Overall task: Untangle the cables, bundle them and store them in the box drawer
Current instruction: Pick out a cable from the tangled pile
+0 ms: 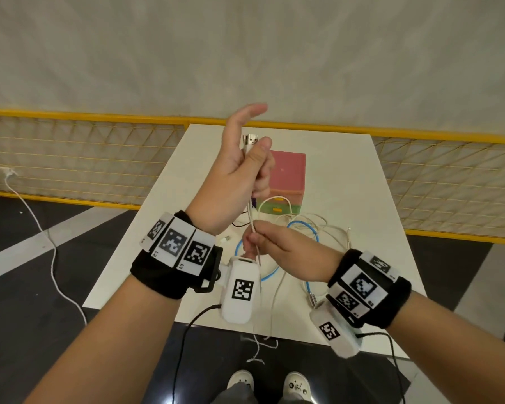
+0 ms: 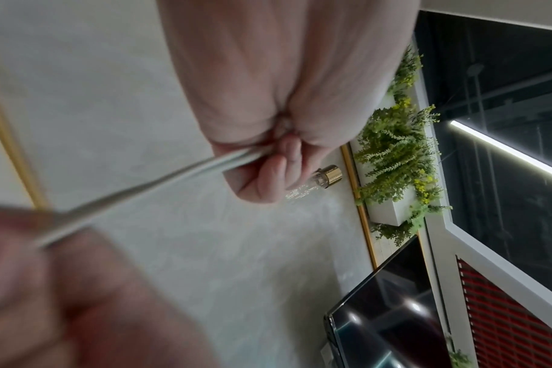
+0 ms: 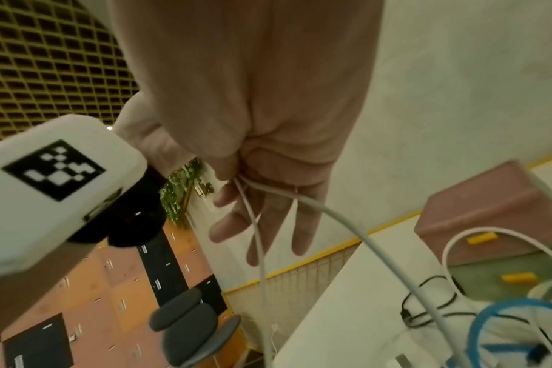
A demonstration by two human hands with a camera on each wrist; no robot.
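1. My right hand (image 1: 277, 252) pinches the white cable (image 1: 250, 212) low down, thumb and forefinger clamped on it.
2. My left hand (image 1: 239, 170) — raised above — grips the cable's plug end under the thumb, forefinger sticking out straight.
3. Beyond, loose cables (image 1: 301, 228) lie tangled on the table (image 1: 347, 182), before the box (image 1: 286, 182).
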